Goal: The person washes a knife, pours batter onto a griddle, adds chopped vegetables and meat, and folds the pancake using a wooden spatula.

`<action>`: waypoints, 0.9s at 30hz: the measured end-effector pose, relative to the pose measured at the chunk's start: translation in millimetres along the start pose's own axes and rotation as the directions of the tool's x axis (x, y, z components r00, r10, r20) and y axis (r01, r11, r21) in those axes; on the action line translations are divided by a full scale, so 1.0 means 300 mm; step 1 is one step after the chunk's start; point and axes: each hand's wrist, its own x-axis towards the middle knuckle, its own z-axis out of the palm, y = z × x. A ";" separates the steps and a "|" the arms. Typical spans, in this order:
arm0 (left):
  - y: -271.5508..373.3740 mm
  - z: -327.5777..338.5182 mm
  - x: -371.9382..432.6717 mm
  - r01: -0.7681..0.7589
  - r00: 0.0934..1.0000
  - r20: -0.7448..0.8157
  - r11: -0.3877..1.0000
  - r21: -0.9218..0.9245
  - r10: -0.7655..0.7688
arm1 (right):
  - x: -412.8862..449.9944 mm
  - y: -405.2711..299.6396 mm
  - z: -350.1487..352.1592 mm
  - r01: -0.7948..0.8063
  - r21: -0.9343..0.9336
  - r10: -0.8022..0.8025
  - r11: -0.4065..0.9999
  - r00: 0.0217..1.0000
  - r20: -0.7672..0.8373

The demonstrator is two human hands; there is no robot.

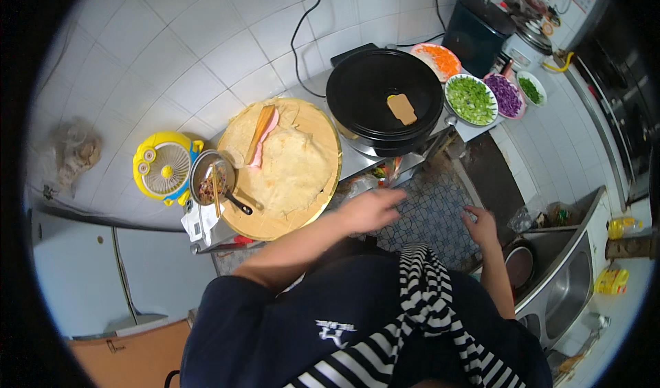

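Note:
My left hand (372,210), blurred and with fingers apart, hovers holding nothing over the floor in front of my body. My right hand (480,225) is also bare, its thumb and fingers spread, farther right above the patterned floor (435,210). Nearest to the left hand is a round wooden board (330,145) piled with thin flatbreads (294,169). A wooden spatula (260,135) and a pink tool (267,133), partly under it, rest on the breads. Beyond the hands stands a black round griddle (361,86) with a tan flat piece (402,109) on top.
A small pan (209,174) with chopsticks across it overlaps the board's left edge, beside a yellow fan (167,167). Bowls of shredded carrot (443,60), chopped greens (470,98), purple cabbage (504,95) and green herbs (530,90) stand right. A metal sink (570,280) lies far right.

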 end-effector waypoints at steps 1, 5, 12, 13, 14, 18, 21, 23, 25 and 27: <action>-0.022 -0.058 -0.041 0.214 0.973 -0.081 0.977 -0.019 -0.215 | -0.031 -0.041 0.055 -0.422 0.516 0.388 0.746 0.904 0.179; -0.238 -0.292 -0.262 0.644 0.653 -0.465 0.762 -0.075 -0.598 | 0.013 -0.074 -0.012 -0.543 0.496 0.388 0.677 0.837 0.387; -0.464 -0.454 -0.391 0.821 0.435 -0.657 0.570 0.009 -0.616 | 0.379 -0.123 -0.229 -0.279 0.635 0.194 0.721 0.960 0.201; -0.488 -0.452 -0.389 0.826 0.427 -0.675 0.564 0.021 -0.601 | 0.438 -0.163 -0.268 -0.274 0.631 0.194 0.726 0.962 0.194; -0.508 -0.455 -0.388 0.849 0.392 -0.656 0.528 -0.010 -0.644 | 0.491 -0.207 -0.304 -0.170 0.672 0.131 0.721 0.985 0.109; -0.578 -0.458 -0.393 0.904 0.383 -0.551 0.422 0.062 -0.741 | 0.641 -0.378 -0.404 0.168 0.672 -0.117 0.721 0.986 -0.121; -0.633 -0.455 -0.394 0.924 0.364 -0.495 0.374 0.083 -0.789 | 0.696 -0.460 -0.457 0.277 0.658 -0.277 0.700 0.955 -0.107; -0.654 -0.460 -0.390 0.920 0.372 -0.502 0.381 0.089 -0.781 | 0.710 -0.476 -0.461 0.288 0.659 -0.318 0.695 0.945 -0.079; -0.674 -0.469 -0.380 0.902 0.406 -0.458 0.427 0.062 -0.791 | 0.712 -0.479 -0.455 0.311 0.634 -0.338 0.708 0.938 -0.082; -0.666 -0.477 -0.387 0.901 0.410 -0.481 0.425 0.084 -0.775 | 0.708 -0.479 -0.459 0.284 0.628 -0.319 0.725 0.946 -0.060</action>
